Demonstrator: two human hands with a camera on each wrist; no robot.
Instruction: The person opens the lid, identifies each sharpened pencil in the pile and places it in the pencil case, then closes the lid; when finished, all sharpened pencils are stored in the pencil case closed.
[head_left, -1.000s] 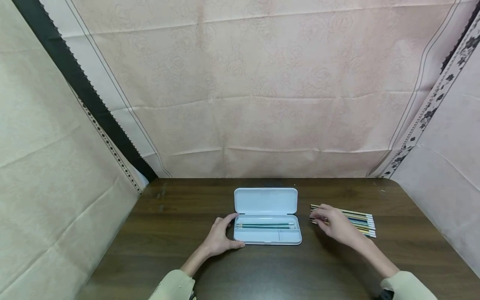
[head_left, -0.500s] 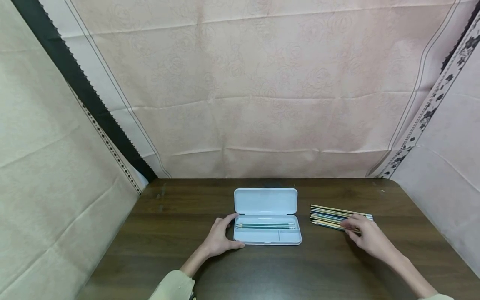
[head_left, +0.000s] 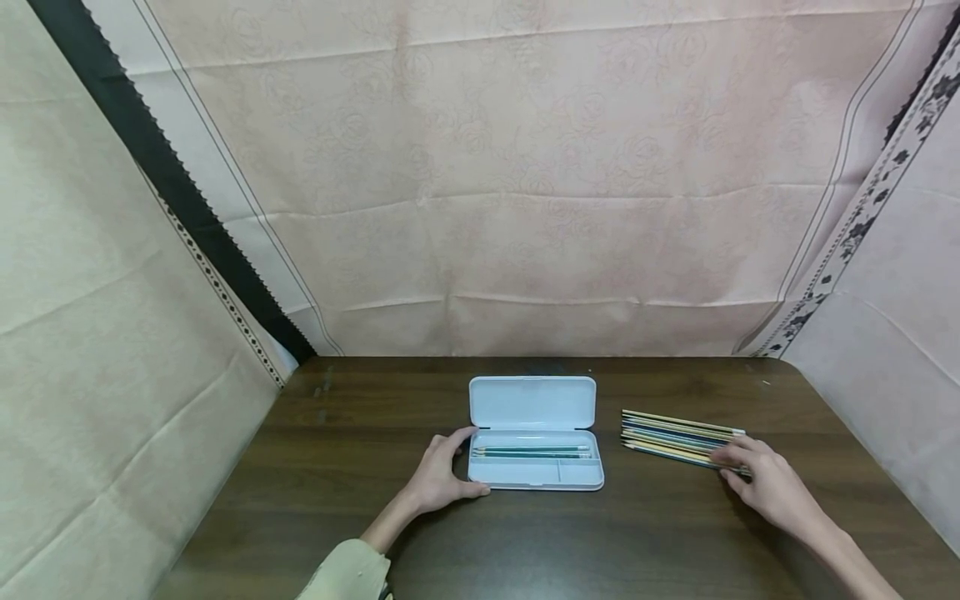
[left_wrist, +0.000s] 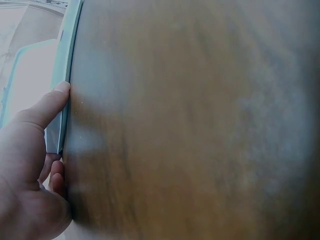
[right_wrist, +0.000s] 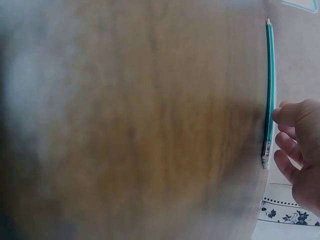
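A light blue pencil case lies on the table with its lid folded back. In its long compartment are a few green pencils. My left hand holds the case's left end, thumb at the front corner and fingers at the back; the left wrist view shows the thumb against the front edge. To the right lies a row of green, yellow and dark pencils, points to the left. My right hand touches their eraser ends, fingers loosely bent; its thumb is right beside a green pencil in the right wrist view.
The brown wooden table reaches back to a pale cloth hanging. More cloth hangs on the left and right sides, with a black-flowered border on the right.
My right hand has slid right along the pencils, from their points to their eraser ends, uncovering most of the row. My left hand and the pencil case have stayed in place.
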